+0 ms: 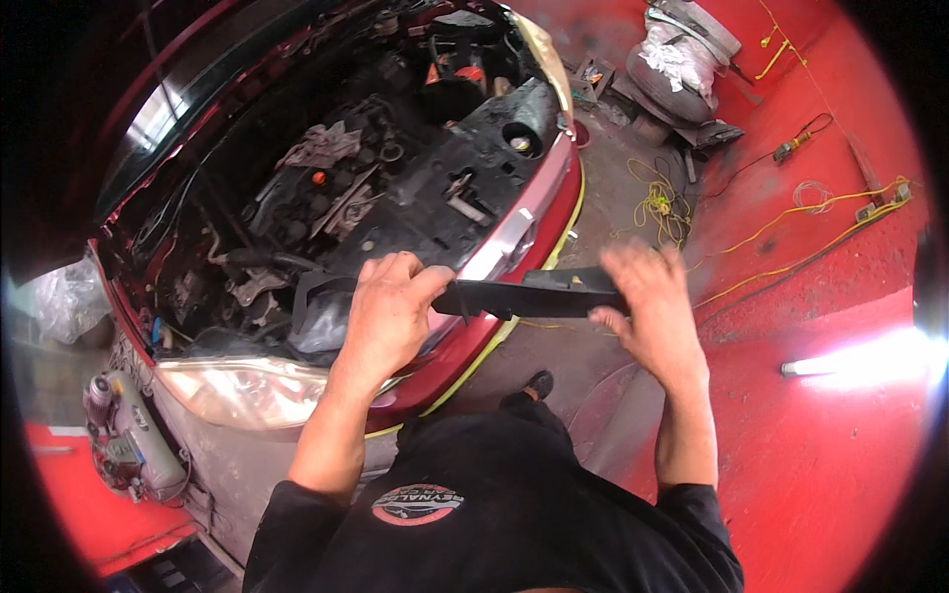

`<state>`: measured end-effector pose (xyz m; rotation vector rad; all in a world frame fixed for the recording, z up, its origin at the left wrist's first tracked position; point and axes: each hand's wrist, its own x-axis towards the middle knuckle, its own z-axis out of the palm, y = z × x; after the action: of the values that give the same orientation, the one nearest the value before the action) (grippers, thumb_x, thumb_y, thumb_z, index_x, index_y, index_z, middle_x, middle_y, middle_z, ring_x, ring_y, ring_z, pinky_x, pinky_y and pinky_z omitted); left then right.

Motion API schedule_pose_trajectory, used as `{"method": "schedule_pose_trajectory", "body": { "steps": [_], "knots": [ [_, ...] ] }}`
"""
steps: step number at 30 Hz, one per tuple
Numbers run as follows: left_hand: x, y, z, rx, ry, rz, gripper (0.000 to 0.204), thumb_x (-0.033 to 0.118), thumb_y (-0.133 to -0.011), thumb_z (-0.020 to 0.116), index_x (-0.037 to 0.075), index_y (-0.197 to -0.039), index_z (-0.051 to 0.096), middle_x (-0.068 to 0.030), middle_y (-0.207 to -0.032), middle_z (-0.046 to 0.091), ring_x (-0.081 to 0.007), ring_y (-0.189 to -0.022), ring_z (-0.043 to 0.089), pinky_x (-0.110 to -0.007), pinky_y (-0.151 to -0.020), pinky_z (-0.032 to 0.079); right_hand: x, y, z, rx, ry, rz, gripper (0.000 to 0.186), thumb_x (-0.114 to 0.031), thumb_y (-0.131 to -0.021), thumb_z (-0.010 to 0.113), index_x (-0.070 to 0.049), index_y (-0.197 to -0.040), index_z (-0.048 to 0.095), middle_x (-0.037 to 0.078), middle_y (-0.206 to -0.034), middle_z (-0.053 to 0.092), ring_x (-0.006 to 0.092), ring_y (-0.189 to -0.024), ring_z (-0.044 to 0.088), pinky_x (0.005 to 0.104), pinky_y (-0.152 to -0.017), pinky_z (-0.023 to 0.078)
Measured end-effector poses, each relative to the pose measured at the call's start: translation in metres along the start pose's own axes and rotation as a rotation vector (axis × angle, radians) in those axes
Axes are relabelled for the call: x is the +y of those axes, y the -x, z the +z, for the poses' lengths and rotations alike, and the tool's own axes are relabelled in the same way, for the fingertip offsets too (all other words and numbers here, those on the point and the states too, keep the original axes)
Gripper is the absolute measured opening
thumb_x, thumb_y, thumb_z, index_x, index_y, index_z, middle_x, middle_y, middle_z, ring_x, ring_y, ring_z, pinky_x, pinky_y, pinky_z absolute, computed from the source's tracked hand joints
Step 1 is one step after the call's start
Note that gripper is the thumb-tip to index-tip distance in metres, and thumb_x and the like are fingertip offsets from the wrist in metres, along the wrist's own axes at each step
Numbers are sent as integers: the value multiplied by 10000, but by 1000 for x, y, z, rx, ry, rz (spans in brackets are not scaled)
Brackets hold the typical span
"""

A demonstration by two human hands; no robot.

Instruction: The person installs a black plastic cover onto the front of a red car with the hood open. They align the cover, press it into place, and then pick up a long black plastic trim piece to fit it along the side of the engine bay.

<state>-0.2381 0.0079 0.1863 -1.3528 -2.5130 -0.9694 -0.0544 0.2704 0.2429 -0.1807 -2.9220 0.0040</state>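
Long flat black plastic strip [529,299] is held between both hands, above the glossy red car front [410,393]. Left hand [388,306] has fingers clamped on its end; right hand [647,292] is blurred, so I cannot tell its grip. Supporting both ends evenly should prevent bending. Grey metal compressor tank [148,445] carries small lettering; black cloth shirt [534,524], an oval emblem [417,504].

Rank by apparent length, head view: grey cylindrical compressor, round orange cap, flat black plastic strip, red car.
1. Red car
2. Flat black plastic strip (nearer the camera, so real size unsure)
3. Grey cylindrical compressor
4. Round orange cap
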Motion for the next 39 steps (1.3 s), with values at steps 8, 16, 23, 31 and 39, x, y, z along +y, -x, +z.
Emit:
{"method": "schedule_pose_trajectory", "body": {
  "steps": [8, 16, 23, 31, 39],
  "knots": [
    [130, -116, 92, 174, -476, 168, 670, 99, -794, 776, 156, -1427, 561, -166, -1405, 565, -374, -1391, 444, -650, -1195, 218, 152, 73, 88, -181, -1026, 474, 196, -105, -946, 685, -2, -1113, 681, 150, -935, 745, 247, -881, 712, 362, -831, 533],
    [170, -136, 235, 61, 755, -531, 1010, 217, -837, 865, 32, -1608, 239, -254, -1603, 369, -375, -1451, 426, -456, -1123, 437, 210, 0, 128, 129, -1610, 531, 193, -53, -999, 591, 1, -1176, 646, 67, -1010, 743, 136, -976, 657, 305, -912, 494],
    [148, -166, 320, 204, 1289, -785, 638, 160, -952, 711, 45, -1495, 397, -128, -1388, 551, -234, -1239, 582, -383, -1071, 480, 210, -78, 143, 86, -1540, 474, 177, -71, -1032, 540, -4, -1164, 637, 84, -975, 735, 163, -915, 678, 332, -870, 523],
    [84, -273, 353, 484, 1212, -532, 503, 297, -963, 717, 1, -1342, 569, -88, -1224, 661, -196, -1107, 646, -345, -994, 513, 288, -167, 181, 209, -1599, 213, 314, -180, -1055, 584, 2, -1310, 574, 128, -1176, 692, 204, -1052, 659, 337, -957, 511],
    [-10, -457, 356, 733, 908, -775, 489, 276, -1026, 632, -30, -1404, 579, -97, -1270, 674, -163, -1132, 601, -305, -1024, 443, 496, -280, 289, -130, -1346, 535, 388, -280, -1043, 608, -14, -1326, 603, 75, -1217, 666, 172, -1081, 626, 320, -933, 490]
  ]
}}
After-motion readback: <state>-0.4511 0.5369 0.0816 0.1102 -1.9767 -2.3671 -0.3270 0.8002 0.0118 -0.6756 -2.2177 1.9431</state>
